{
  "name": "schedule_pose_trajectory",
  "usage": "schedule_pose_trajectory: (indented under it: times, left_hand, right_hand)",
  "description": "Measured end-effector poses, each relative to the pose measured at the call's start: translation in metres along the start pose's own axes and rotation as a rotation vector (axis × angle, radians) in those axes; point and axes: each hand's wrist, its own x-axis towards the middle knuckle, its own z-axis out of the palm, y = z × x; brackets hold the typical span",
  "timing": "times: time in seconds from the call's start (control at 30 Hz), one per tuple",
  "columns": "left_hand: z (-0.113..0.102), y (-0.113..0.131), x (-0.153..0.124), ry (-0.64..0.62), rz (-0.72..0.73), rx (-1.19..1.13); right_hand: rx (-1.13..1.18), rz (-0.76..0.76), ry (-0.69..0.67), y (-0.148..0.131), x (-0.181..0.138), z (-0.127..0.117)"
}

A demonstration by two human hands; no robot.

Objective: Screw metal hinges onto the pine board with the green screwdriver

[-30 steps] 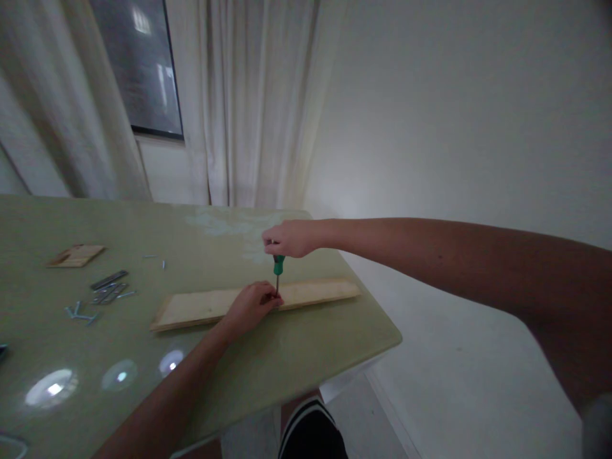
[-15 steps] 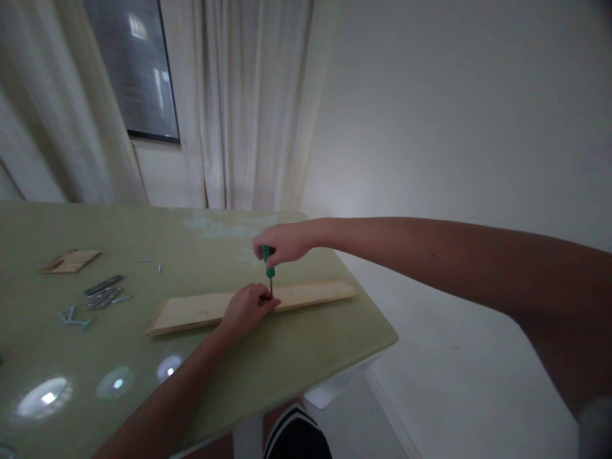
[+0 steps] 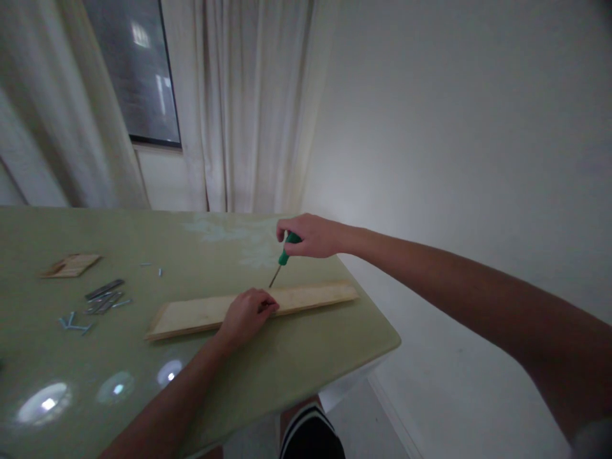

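Note:
A long pale wooden board (image 3: 201,311) lies flat on the green table (image 3: 143,242). My left hand (image 3: 246,312) rests on the board near its middle, fingers curled and pinched together over something too small to make out. My right hand (image 3: 310,234) is closed round the green handle of a screwdriver (image 3: 283,258). The screwdriver is tilted, and its tip hangs just above the board, beside my left fingertips.
Loose screws and metal brackets (image 3: 98,299) lie scattered on the table's left side. A small wooden piece (image 3: 71,264) sits behind them. The table's right corner and edge run close to the board. Curtains and a dark window stand behind.
The screwdriver stood upright with its tip down at my left fingers. Now my right hand has lifted it up and to the right, tilting it off the board.

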Motion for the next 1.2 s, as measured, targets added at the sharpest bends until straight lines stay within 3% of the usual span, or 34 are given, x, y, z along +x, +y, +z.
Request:
schedule_pose_trajectory:
  times: [0.1, 0.17, 0.2, 0.37, 0.5, 0.57, 0.7, 0.9, 1.1, 1.17, 1.2]
  left_hand:
    - [0.000, 0.000, 0.000, 0.033, -0.020, -0.032]
    - [0.001, -0.001, 0.001, 0.052, -0.030, -0.058]
    - [0.001, -0.002, 0.001, 0.058, -0.030, -0.071]
    - [-0.006, -0.015, 0.003, 0.114, -0.040, -0.121]
    - [-0.040, -0.035, 0.013, 0.157, -0.133, -0.074]
    - [-0.063, -0.046, 0.025, 0.102, -0.239, 0.145]
    - [-0.094, -0.067, 0.060, 0.122, -0.348, 0.318]
    - [-0.089, -0.093, 0.083, 0.072, -0.433, 0.409]
    - [-0.079, -0.073, 0.055, 0.096, -0.305, 0.406]
    - [-0.070, -0.059, 0.037, 0.010, -0.195, 0.347]
    - [-0.064, -0.053, 0.028, -0.100, -0.085, 0.278]
  right_hand:
    - [0.301, 0.127, 0.319, 0.021, -0.025, 0.032]
    - [0.668, 0.308, 0.622, 0.033, -0.035, 0.068]
    - [0.735, 0.364, 0.696, 0.038, -0.038, 0.088]
    - [0.893, 0.533, 0.955, 0.044, -0.030, 0.180]
    - [0.952, 0.576, 1.074, 0.036, -0.027, 0.219]
    - [0.980, 0.583, 1.097, 0.033, -0.031, 0.229]
    - [1.022, 0.591, 1.125, 0.032, -0.036, 0.235]
    - [1.076, 0.595, 1.147, 0.035, -0.037, 0.238]
    - [1.128, 0.586, 1.252, 0.037, -0.036, 0.235]
    - [1.133, 0.579, 1.313, 0.036, -0.035, 0.230]
    - [1.132, 0.578, 1.344, 0.036, -0.035, 0.227]
